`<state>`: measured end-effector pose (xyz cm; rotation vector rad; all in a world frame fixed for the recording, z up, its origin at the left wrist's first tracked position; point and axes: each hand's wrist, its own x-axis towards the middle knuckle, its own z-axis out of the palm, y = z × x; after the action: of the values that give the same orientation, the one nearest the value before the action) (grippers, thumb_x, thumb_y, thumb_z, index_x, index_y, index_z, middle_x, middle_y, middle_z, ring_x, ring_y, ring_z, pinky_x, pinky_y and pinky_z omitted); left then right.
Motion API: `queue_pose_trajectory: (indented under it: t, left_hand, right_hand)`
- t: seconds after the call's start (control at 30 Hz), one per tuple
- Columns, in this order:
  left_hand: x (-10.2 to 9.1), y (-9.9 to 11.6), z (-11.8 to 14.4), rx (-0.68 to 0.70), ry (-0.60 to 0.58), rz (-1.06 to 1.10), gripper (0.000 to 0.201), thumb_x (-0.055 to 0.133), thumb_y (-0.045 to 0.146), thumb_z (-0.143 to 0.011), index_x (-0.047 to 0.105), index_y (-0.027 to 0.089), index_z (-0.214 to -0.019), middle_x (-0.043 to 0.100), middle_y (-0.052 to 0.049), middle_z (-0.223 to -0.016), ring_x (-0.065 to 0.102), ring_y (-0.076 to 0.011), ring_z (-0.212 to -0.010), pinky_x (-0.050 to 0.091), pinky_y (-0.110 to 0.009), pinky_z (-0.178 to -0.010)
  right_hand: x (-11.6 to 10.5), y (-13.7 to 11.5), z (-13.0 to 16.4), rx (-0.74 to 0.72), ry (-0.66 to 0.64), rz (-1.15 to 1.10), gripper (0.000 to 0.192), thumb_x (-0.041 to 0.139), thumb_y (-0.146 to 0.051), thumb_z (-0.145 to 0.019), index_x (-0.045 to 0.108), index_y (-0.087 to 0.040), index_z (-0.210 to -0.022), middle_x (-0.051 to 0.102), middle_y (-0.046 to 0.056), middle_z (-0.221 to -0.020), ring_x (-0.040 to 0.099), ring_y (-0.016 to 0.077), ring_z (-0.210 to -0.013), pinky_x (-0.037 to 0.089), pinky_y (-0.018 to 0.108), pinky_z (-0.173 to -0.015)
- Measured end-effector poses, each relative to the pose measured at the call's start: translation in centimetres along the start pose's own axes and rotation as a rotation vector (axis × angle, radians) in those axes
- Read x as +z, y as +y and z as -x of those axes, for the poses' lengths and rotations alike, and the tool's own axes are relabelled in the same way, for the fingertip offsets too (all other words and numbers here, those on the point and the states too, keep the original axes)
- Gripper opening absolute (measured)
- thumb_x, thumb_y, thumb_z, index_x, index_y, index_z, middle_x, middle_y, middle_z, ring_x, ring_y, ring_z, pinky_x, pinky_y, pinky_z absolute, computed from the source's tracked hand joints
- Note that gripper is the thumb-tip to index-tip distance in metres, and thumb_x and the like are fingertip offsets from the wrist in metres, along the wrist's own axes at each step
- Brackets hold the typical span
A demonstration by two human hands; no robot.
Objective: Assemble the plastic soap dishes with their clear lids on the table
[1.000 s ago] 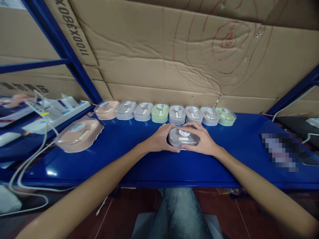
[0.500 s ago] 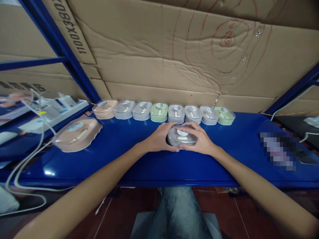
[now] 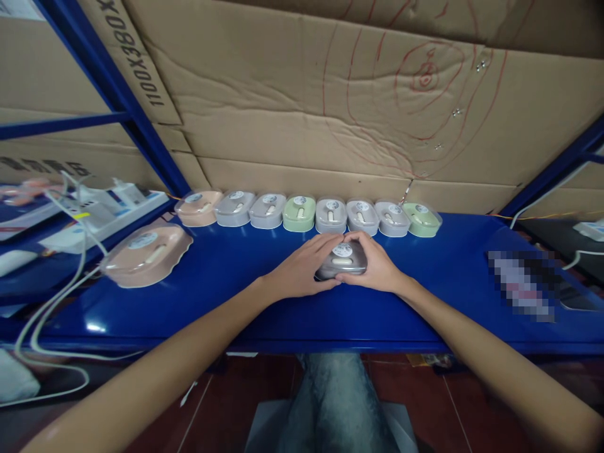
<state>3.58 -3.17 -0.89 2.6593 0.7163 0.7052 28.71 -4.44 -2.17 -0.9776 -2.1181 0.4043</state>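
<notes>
A grey plastic box (image 3: 348,261) with a clear lid, a pale oblong piece and a round white sticker rests on the blue table in front of me. My left hand (image 3: 304,265) curves around its left side, with the thumb near the front edge. On the right side my right hand (image 3: 375,261) grips it, thumb at the front and fingers over the back. The fingertips of both hands come close together behind the box. The palms hide its sides.
Behind my hands runs a row of similar lidded boxes, among them a peach one (image 3: 201,209) and a green one (image 3: 299,212). A larger pinkish box (image 3: 148,255) sits left, beside a power strip (image 3: 106,217) with white cables. A blurred-out item (image 3: 521,286) lies right. Cardboard (image 3: 283,82) lines the back.
My right-hand fingers have drawn back from the top of the lid toward its back and right edge. My left hand's fingers reach further along the back. The box stays nearly in place.
</notes>
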Motion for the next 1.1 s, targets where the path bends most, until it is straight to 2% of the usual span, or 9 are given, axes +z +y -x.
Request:
queue_pose_trajectory:
  t: [0.07,0.2,0.27,0.37,0.53,0.63,0.8,0.97,1.1]
  left_hand:
    - [0.0,-0.1,0.1,0.0,-0.007,-0.025,0.085,0.074,0.052,-0.1,0.031,0.028,-0.17,0.041,-0.014,-0.176,0.035,-0.0346,-0.165,0.032,-0.058,-0.136]
    - [-0.4,-0.1,0.2,-0.006,-0.025,-0.091,0.083,0.075,0.054,-0.1,0.036,0.027,-0.168,0.039,-0.015,-0.178,0.035,-0.0363,-0.166,0.031,-0.059,-0.136]
    - [-0.7,0.0,0.3,0.005,-0.029,-0.11,0.08,0.075,0.052,-0.1,0.039,0.028,-0.167,0.036,-0.015,-0.179,0.034,-0.0372,-0.166,0.029,-0.061,-0.136]
    - [-1.1,0.5,0.6,0.065,-0.039,-0.121,0.075,0.071,0.041,-0.101,0.038,0.029,-0.168,0.036,-0.013,-0.179,0.031,-0.0357,-0.168,0.028,-0.062,-0.137]
    - [-1.7,1.6,2.6,0.082,-0.063,-0.226,0.073,0.058,0.028,-0.106,0.03,0.026,-0.172,0.037,-0.014,-0.179,0.031,-0.0333,-0.168,0.028,-0.059,-0.138]
    - [-2.3,2.0,4.8,0.001,-0.023,-0.315,0.062,0.057,0.032,-0.109,0.039,0.028,-0.169,0.038,-0.014,-0.178,0.034,-0.0386,-0.165,0.032,-0.063,-0.135]
    - [-4.1,1.8,8.9,-0.244,0.131,-0.497,0.054,0.064,0.044,-0.106,0.057,0.031,-0.158,0.057,-0.018,-0.16,0.053,-0.0468,-0.144,0.045,-0.071,-0.118]
    - [-6.4,0.9,12.1,-0.414,0.154,-0.694,0.058,0.059,0.044,-0.105,0.054,0.027,-0.16,0.057,-0.021,-0.158,0.053,-0.0517,-0.138,0.048,-0.074,-0.109]
    - [-7.4,0.0,13.8,-0.508,0.145,-0.826,0.057,0.049,0.044,-0.108,0.053,0.02,-0.16,0.054,-0.025,-0.159,0.05,-0.0562,-0.139,0.049,-0.075,-0.105]
  right_hand:
    - [-0.1,0.3,0.0,0.032,-0.004,-0.084,0.067,0.089,-0.06,-0.082,0.054,-0.03,-0.13,0.068,0.01,-0.136,0.067,0.0334,-0.127,0.053,0.054,-0.11]
    - [-0.3,1.1,-0.3,0.139,-0.008,-0.261,0.043,0.059,-0.064,-0.105,0.059,-0.029,-0.129,0.07,0.01,-0.137,0.066,0.0299,-0.133,0.051,0.052,-0.117]
    - [-0.4,1.7,-0.4,0.186,-0.025,-0.304,0.044,0.051,-0.066,-0.108,0.062,-0.03,-0.131,0.072,0.008,-0.139,0.066,0.0293,-0.136,0.049,0.053,-0.12]
    - [-0.2,2.5,-0.5,0.24,-0.03,-0.376,0.05,0.049,-0.07,-0.108,0.068,-0.033,-0.135,0.073,0.005,-0.143,0.064,0.0296,-0.141,0.045,0.055,-0.125]
    - [0.2,3.9,-0.7,0.367,0.056,-0.622,0.06,0.052,-0.076,-0.103,0.072,-0.027,-0.132,0.081,0.01,-0.129,0.072,0.0304,-0.132,0.05,0.055,-0.122]
    - [0.4,4.3,-0.9,0.383,0.104,-0.696,0.059,0.059,-0.075,-0.1,0.074,-0.025,-0.126,0.081,0.012,-0.125,0.075,0.0301,-0.126,0.053,0.054,-0.12]
    - [0.4,4.1,-0.9,0.377,0.097,-0.673,0.06,0.061,-0.078,-0.099,0.075,-0.025,-0.123,0.082,0.011,-0.122,0.076,0.0294,-0.122,0.054,0.055,-0.119]
    - [0.3,4.2,-0.8,0.35,0.075,-0.597,0.061,0.055,-0.077,-0.102,0.076,-0.025,-0.124,0.082,0.011,-0.124,0.076,0.0294,-0.122,0.055,0.054,-0.118]
    - [0.3,4.0,-0.8,0.35,0.067,-0.592,0.061,0.055,-0.078,-0.102,0.078,-0.025,-0.121,0.082,0.011,-0.126,0.076,0.0296,-0.124,0.054,0.054,-0.118]
